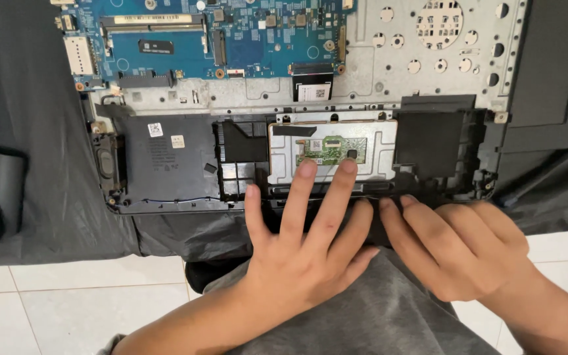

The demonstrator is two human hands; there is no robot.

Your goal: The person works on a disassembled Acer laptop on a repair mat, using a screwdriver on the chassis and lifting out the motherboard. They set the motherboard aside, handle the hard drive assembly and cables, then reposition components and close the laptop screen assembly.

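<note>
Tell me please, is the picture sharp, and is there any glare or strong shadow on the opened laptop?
Head view: light is soft and even; the blue circuit board and the touchpad plate are sharp. No hard glare, only a mild sheen on the silver metal frame. The left hand and right hand cast faint shadows; the dark cloth loses detail.

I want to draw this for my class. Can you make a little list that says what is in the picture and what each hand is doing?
Main thing: opened laptop base lying on dark cloth
Top part: blue circuit board
Middle: silver touchpad plate with a small green board
Left side: small speaker
Left hand: open, fingers spread, fingertips resting on the touchpad plate
Right hand: fingers curled against the laptop's front edge
Floor: white tiles
</note>
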